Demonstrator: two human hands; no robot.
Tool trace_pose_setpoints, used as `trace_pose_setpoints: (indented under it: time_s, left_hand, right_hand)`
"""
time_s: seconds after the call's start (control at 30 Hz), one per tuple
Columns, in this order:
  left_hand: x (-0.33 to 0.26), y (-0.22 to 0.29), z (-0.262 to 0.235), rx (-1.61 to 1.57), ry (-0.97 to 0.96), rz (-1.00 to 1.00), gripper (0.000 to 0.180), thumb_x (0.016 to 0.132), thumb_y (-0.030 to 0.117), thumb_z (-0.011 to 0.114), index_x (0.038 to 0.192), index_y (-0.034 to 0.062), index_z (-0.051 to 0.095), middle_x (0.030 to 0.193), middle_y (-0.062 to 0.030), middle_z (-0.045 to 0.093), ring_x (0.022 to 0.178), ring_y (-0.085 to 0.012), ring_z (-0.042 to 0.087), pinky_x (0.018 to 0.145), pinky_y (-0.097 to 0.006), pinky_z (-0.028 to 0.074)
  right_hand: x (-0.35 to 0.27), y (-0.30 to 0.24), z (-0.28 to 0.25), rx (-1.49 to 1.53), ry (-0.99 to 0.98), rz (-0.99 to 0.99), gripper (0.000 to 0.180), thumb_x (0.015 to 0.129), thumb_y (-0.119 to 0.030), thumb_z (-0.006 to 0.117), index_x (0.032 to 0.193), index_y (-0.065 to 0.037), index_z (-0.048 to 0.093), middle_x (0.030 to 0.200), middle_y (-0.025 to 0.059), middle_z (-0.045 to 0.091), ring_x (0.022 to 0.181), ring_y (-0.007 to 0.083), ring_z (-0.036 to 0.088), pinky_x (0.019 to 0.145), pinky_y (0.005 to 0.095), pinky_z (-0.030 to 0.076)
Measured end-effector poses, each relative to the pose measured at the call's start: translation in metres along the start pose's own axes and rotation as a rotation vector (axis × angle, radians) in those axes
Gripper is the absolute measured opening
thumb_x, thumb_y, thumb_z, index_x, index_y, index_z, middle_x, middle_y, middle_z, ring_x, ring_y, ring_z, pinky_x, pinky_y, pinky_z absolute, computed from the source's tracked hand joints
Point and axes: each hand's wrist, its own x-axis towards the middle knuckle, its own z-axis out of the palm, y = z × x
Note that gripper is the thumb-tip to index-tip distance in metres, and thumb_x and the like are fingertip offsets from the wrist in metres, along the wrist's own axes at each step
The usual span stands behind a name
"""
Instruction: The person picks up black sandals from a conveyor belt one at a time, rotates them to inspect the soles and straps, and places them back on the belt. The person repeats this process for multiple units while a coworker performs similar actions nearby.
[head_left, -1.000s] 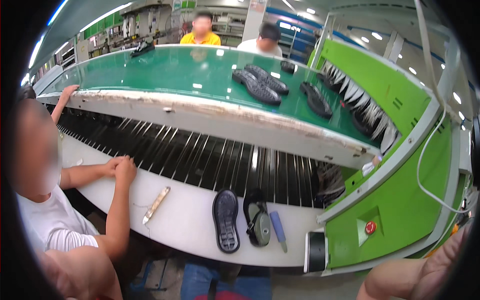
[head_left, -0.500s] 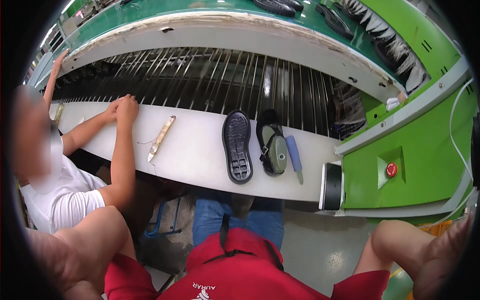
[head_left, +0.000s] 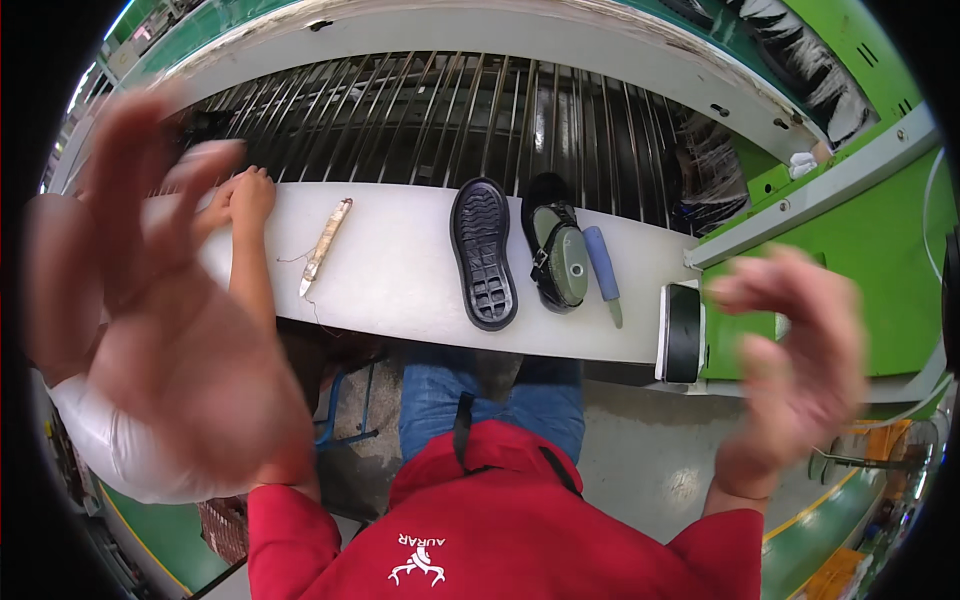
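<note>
Fingers spread wide and holding nothing, the left hand [head_left: 170, 330] and the right hand [head_left: 800, 370] were raised close to the camera, both blurred — half a second earlier neither was in view, only the red-shirted chest and bare knees.

Beyond them, well apart from either hand, the black rubber shoe sole [head_left: 484, 252] lay tread-up on the long white bench top [head_left: 400, 280], where it had been before. Just to its right sat one dark shoe with an olive-green strap [head_left: 556, 255], and beside that one blue-handled knife [head_left: 603, 270]. Farther left lay one pale wooden-handled tool [head_left: 325, 240], near the folded hands of a seated co-worker's arm [head_left: 245, 245].

Behind the bench ran a bed of dark metal rollers [head_left: 450, 110] under a green conveyor — green machine panels [head_left: 830, 260] closed off the right side.
</note>
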Motion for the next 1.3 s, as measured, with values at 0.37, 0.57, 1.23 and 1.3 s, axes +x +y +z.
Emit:
trace_pose_setpoints:
  time_s: [0.37, 0.57, 1.23, 1.3]
  left_hand:
    - [-0.171, -0.238, 0.027, 0.859, -0.658, -0.31, 0.052, 0.1, 0.04, 0.083, 0.124, -0.0053, 0.079, 0.119, -0.0241, 0.079, 0.124, -0.0412, 0.072, 0.11, -0.049, 0.055]
    - [-0.11, -0.162, 0.073, 0.079, -0.289, -0.771, 0.027, 0.109, 0.011, 0.076, 0.133, -0.0009, 0.077, 0.113, -0.0041, 0.08, 0.098, -0.0105, 0.074, 0.09, -0.027, 0.059]
    - [-0.202, -0.003, 0.062, 0.374, -0.313, -0.507, 0.041, 0.091, 0.005, 0.085, 0.132, 0.0014, 0.08, 0.099, -0.0155, 0.079, 0.082, -0.0323, 0.071, 0.075, -0.041, 0.056]
    - [-0.166, -0.003, 0.067, 0.305, -0.317, -0.388, 0.038, 0.093, 0.004, 0.084, 0.131, -0.0007, 0.079, 0.102, -0.0153, 0.079, 0.087, -0.0289, 0.072, 0.079, -0.038, 0.057]
  right_hand:
    - [-0.068, 0.144, 0.168, -0.287, -0.077, 0.268, 0.072, 0.094, -0.035, 0.089, 0.154, -0.004, 0.063, 0.151, 0.0205, 0.059, 0.135, 0.0414, 0.06, 0.113, 0.0534, 0.049]
    - [-0.049, 0.129, 0.178, -0.121, 0.1, 0.182, 0.068, 0.099, -0.027, 0.086, 0.156, -0.001, 0.059, 0.15, 0.0219, 0.059, 0.133, 0.0435, 0.062, 0.113, 0.0515, 0.051]
    - [-0.122, 0.103, 0.209, 0.196, 0.07, 0.29, 0.044, 0.105, -0.018, 0.08, 0.145, -0.002, 0.071, 0.102, 0.0153, 0.067, 0.086, 0.0299, 0.067, 0.078, 0.0382, 0.054]
    - [-0.098, 0.102, 0.201, 0.25, 0.155, 0.2, 0.043, 0.105, -0.02, 0.081, 0.142, 0.0, 0.071, 0.105, 0.0134, 0.072, 0.089, 0.0266, 0.069, 0.082, 0.0383, 0.057]
